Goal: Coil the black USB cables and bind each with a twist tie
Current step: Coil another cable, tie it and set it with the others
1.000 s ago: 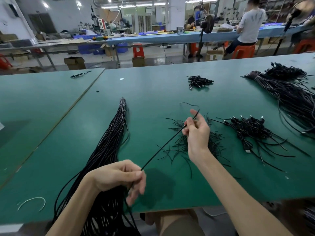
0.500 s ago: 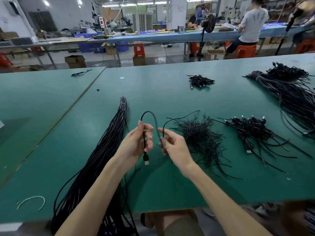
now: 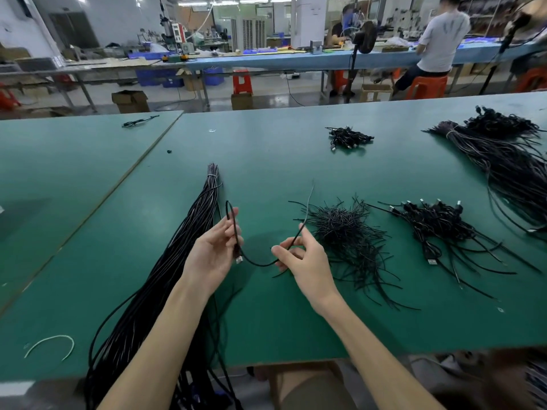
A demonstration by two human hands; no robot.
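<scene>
Fingers [image 3: 226,229] of the left hand [image 3: 211,255] curl round a small loop of the cable [image 3: 257,264] by its plug. The right hand [image 3: 307,261] pinches it further along, with slack sagging between them above the counter [image 3: 266,321]. The step calls for even loops fed into the left pinch, under light tension.

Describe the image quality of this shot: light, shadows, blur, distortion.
Head view: even overhead light; a soft shadow lies on the green table between the left hand and right hand; the wide-angle lens bows the table edges; the cable is sharp where it sags, motion-smeared at its free tail above the right hand.
</scene>
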